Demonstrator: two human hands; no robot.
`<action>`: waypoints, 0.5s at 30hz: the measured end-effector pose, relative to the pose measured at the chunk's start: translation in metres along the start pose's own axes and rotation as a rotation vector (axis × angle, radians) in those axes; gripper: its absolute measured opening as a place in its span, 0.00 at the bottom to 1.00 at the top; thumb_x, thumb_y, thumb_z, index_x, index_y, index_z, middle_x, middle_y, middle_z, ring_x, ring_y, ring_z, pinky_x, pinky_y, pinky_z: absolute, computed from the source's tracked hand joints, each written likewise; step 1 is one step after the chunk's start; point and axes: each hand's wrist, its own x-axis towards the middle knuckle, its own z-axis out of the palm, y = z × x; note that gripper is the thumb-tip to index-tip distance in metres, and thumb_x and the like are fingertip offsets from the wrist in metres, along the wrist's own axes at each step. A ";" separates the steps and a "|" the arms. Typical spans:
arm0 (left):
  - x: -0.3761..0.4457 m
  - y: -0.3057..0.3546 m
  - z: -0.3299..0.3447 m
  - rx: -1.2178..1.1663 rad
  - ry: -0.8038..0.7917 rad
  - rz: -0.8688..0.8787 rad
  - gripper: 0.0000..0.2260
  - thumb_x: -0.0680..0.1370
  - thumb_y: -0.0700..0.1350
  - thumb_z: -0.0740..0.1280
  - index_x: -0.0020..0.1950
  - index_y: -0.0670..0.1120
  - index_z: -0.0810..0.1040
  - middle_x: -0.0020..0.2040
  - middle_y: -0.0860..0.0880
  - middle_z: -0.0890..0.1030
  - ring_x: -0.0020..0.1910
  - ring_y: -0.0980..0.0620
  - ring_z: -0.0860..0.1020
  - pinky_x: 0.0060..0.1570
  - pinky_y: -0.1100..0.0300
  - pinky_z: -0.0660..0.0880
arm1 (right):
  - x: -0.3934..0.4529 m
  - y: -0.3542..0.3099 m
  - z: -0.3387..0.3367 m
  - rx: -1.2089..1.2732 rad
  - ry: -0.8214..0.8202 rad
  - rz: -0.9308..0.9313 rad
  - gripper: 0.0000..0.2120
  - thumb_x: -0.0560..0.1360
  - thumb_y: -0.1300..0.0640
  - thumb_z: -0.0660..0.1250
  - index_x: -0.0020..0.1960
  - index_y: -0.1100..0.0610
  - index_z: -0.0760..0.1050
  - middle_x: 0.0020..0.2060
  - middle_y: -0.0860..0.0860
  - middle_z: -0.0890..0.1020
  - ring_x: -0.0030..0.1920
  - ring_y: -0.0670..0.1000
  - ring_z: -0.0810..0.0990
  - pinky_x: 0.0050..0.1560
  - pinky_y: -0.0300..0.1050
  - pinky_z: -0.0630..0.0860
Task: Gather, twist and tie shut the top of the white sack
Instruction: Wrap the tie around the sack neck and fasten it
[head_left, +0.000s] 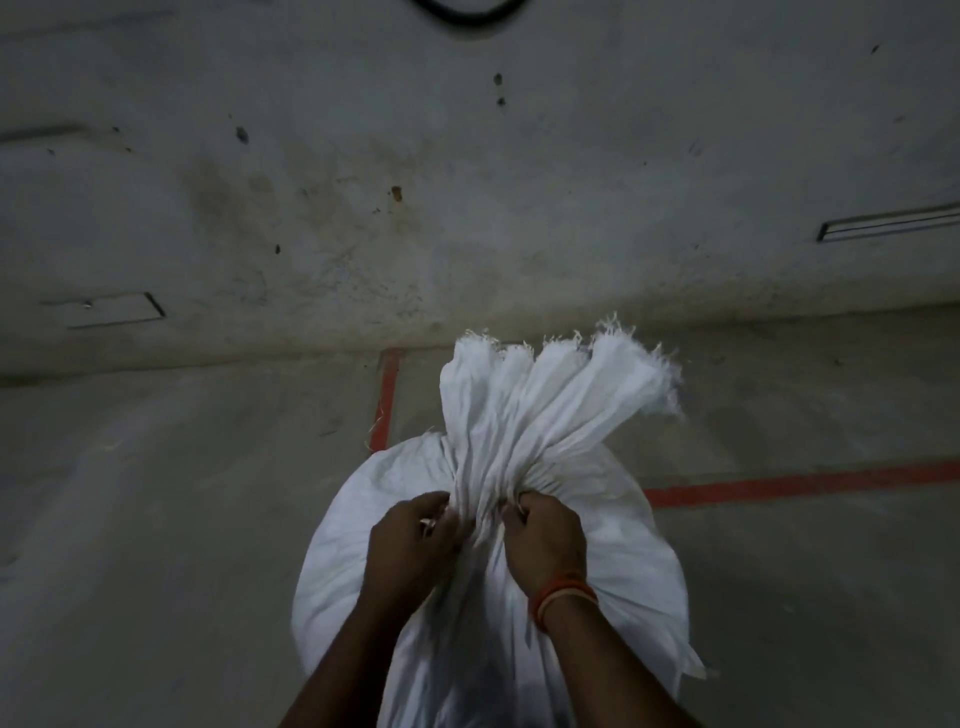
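both hands clamped on the gathered neck of the sack

the concrete floor (156, 519) spreads out on every side of the hands, grey and scuffed; beyond the hands it meets a stained wall (467, 182); an orange painted line (800, 486) runs across the floor to the right of the right hand, and a second orange stripe (385, 400) runs away up and left of the left hand; the white sack (623, 561) stands full and rounded directly under both hands, its body bulging out past each wrist; its top (540, 395) is bunched into pleats that fan out just beyond the fingers, ending in a frayed, thready edge; the left hand (410, 540) grips the left side of the pinched neck, fingers curled tightly into the folds; the right hand (545, 540) grips the right side of the same neck, fingers curled in, knuckles up; the two hands sit close together with only a narrow band of pleated cloth between them; whether a cord or tie lies at the neck cannot be told; an orange band (561, 597) circles the right wrist, just behind that hand.
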 end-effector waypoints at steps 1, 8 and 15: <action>-0.004 -0.004 -0.003 0.016 0.025 -0.030 0.09 0.81 0.46 0.65 0.56 0.54 0.85 0.51 0.54 0.87 0.48 0.61 0.83 0.50 0.66 0.74 | 0.000 0.000 0.000 0.009 -0.004 0.011 0.13 0.79 0.52 0.64 0.44 0.60 0.80 0.46 0.58 0.85 0.51 0.58 0.82 0.47 0.44 0.73; -0.033 0.002 -0.004 -0.257 0.052 -0.254 0.09 0.81 0.40 0.66 0.57 0.49 0.82 0.45 0.48 0.87 0.38 0.52 0.84 0.39 0.59 0.80 | -0.003 0.000 0.004 0.062 -0.004 0.044 0.17 0.78 0.52 0.65 0.32 0.54 0.70 0.41 0.57 0.85 0.46 0.58 0.82 0.41 0.40 0.65; -0.044 0.014 0.029 -0.812 -0.190 -0.509 0.13 0.82 0.35 0.61 0.37 0.39 0.75 0.26 0.43 0.79 0.19 0.53 0.74 0.20 0.66 0.66 | -0.001 0.003 0.005 0.106 -0.099 0.004 0.07 0.76 0.54 0.68 0.48 0.58 0.77 0.43 0.55 0.85 0.47 0.58 0.82 0.47 0.46 0.76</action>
